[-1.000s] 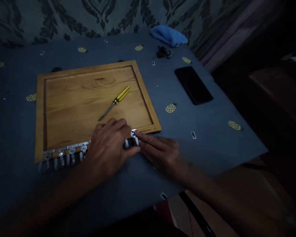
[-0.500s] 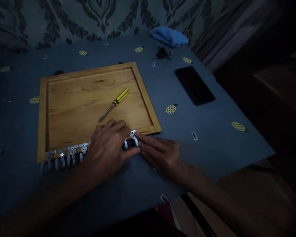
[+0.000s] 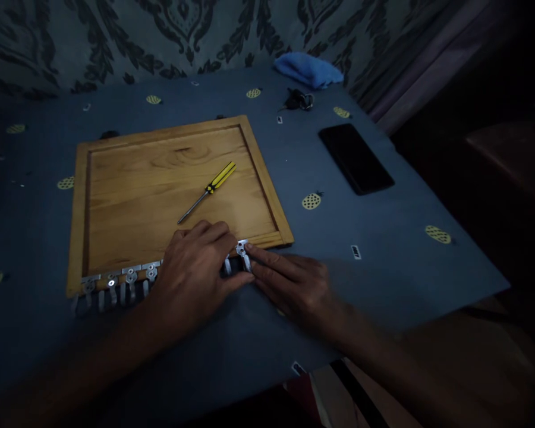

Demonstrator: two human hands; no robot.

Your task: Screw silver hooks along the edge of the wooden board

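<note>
A shallow wooden tray point(image 3: 80, 208) lies on a blue cloth-covered table. Along its near edge runs a metal strip with hooks point(image 3: 120, 279). My left hand point(image 3: 196, 273) lies palm down over the middle of that strip, fingers together and pressing on it. My right hand point(image 3: 289, 282) rests flat on the cloth just right of it, fingers stretched, fingertips touching the end hook point(image 3: 242, 249) of the strip. A screwdriver with a yellow and black handle point(image 3: 209, 189) lies inside the tray, apart from both hands.
A dark phone point(image 3: 355, 158) lies on the cloth to the right of the tray. A blue folded cloth point(image 3: 308, 69) and a dark bunch of keys point(image 3: 298, 99) sit at the far edge. The table's edge drops off at right and near me.
Both hands stay on the hook strip at the tray's near edge. The view has shifted slightly; nothing was picked up or released.
</note>
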